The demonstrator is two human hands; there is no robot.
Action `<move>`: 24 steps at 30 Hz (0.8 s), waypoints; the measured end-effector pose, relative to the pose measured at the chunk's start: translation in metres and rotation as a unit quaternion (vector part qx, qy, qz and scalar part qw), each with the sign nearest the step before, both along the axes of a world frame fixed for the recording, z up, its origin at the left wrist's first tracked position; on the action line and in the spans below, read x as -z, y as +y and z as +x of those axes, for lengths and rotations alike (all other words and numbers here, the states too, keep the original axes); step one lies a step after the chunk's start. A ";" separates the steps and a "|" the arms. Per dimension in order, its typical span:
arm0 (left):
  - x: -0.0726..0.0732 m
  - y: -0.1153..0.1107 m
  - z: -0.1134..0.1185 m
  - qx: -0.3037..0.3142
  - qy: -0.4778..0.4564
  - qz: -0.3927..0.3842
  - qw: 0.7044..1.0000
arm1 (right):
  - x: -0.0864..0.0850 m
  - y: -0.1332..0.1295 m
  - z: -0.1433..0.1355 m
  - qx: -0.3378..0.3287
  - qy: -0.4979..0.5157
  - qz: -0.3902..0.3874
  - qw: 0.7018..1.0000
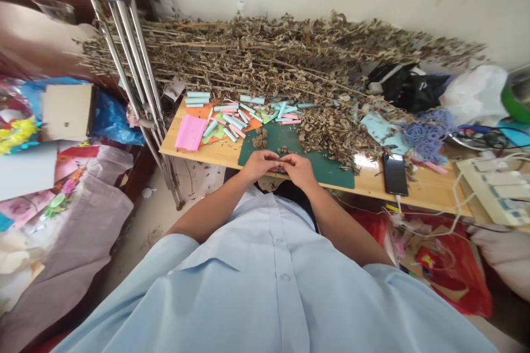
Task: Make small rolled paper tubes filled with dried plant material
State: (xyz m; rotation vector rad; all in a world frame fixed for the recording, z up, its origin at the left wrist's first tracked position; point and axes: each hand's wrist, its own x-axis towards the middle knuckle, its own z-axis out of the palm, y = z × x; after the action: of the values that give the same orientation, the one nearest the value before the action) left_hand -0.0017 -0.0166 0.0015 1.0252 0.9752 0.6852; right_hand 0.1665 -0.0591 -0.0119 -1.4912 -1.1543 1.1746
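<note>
My left hand (260, 165) and my right hand (298, 170) meet at the front edge of a green cutting mat (335, 170). Their fingertips are pinched together; whatever lies between them is too small and covered to make out. Just beyond the fingers are small crumbled clumps of dried leaf (285, 149), with another clump (260, 138) a little to the left. A heap of dried leaves (331, 135) covers the mat's right rear part. Left of the mat lie many rolled paper tubes (235, 122) in blue and pink, beside a stack of pink paper (191, 132).
Long bundles of dried leafy stems (256, 60) line the wall. Metal crutches (138, 74) lean at the wooden table's (169, 146) left end. Rightward are a phone (395, 174) on a cable, purple yarn (430, 133) and a power strip (494, 190). A red bag (467, 281) sits below.
</note>
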 end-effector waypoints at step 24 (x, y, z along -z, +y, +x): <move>0.006 0.006 -0.006 -0.030 0.003 -0.016 0.999 | 0.004 -0.001 0.003 0.057 0.034 -0.049 0.997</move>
State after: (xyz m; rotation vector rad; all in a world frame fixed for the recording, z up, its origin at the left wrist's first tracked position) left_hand -0.0082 -0.0110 -0.0044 0.9734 1.0222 0.7135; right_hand 0.1700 -0.0602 -0.0154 -1.5581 -0.9643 1.2082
